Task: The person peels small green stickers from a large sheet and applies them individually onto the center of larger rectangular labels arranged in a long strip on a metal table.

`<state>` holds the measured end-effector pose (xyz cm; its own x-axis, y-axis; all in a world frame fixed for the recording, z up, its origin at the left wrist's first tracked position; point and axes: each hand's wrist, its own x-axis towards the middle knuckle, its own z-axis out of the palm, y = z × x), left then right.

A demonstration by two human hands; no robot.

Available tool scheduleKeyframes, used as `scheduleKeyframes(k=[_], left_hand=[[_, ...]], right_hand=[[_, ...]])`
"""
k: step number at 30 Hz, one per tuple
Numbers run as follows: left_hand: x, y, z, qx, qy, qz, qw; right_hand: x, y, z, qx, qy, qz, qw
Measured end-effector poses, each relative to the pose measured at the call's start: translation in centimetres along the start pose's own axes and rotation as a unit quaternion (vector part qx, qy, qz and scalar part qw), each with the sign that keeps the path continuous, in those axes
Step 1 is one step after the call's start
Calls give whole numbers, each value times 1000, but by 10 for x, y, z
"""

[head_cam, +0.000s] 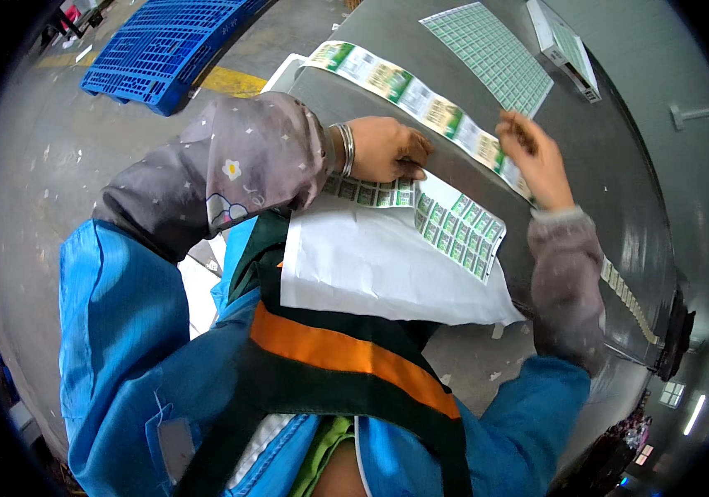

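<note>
My left hand (388,149), with silver bangles at the wrist, is at the upper edge of a sheet of small green labels (460,230). Its thumb and fingers pinch the sheet there, where the printed part looks folded or split in two. White backing paper (354,261) hangs from it over the table's near edge. Beyond runs a long strip of larger green, white and tan printed labels (416,99), lying across the table. Over the strip's right end is my right hand (537,161), fingers curled and blurred; whether they grip anything is unclear.
On the grey table (584,161) lie another sheet of green labels (491,56) and a shallow white box (565,50) holding similar sheets. A narrow label strip (628,298) trails at the right edge. A blue plastic pallet (161,50) stands on the floor (81,161) at left.
</note>
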<state>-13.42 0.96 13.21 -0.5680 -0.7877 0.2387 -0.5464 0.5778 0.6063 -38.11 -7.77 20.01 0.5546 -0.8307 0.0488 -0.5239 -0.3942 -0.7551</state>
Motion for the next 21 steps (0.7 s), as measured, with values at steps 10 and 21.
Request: scheduleKeyframes(k=[10, 21], left_hand=[[16, 37, -6, -31, 0, -78, 996], [6, 34, 8, -4, 5, -72, 997]], right_hand=[[-71, -27, 53, -49, 47, -39, 997], [-72, -24, 52, 24, 53, 10, 998]])
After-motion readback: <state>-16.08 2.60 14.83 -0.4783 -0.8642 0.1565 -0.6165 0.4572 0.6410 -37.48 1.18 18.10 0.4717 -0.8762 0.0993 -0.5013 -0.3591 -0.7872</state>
